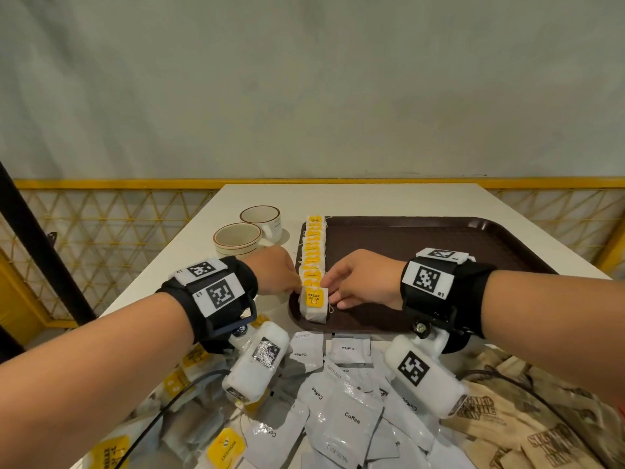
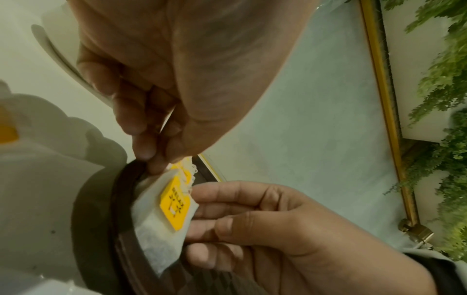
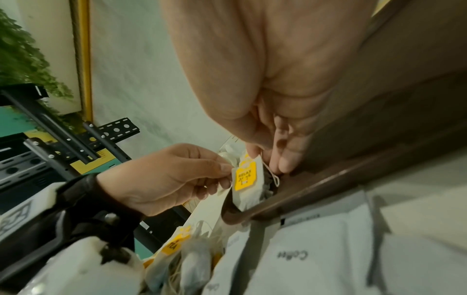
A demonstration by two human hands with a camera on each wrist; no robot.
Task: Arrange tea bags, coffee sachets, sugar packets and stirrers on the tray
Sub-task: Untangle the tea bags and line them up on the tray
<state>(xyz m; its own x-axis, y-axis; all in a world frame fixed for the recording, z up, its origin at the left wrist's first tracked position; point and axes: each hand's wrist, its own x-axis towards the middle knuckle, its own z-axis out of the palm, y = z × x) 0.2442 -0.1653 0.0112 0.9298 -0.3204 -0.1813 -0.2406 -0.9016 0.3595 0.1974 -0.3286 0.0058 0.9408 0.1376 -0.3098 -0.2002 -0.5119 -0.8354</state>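
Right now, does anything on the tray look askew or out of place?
Slightly: the nearest tea bag, held between the left hand and right hand, hangs over the tray rim, out of line with the row. Nothing looks spilled or damaged.

Head view: high, looks forward and down over the worktop (image 1: pixel 372 198), wall filling the upper half of the frame, both forearms entering from the bottom corners, tray (image 1: pixel 439 238) at center right.

Left wrist view: very close, rolled sideways, looks along the left hand (image 2: pixel 177 69) at upper center toward the right hand (image 2: pixel 290 229) at lower right.

Right wrist view: equally close, also tilted, right hand (image 3: pixel 278 79) at top, left hand (image 3: pixel 164 175) at center left.

All 3 views share the RELAX tea bag (image 1: pixel 314 304) (image 2: pixel 164 219) (image 3: pixel 246 185) at the tray's near left corner.
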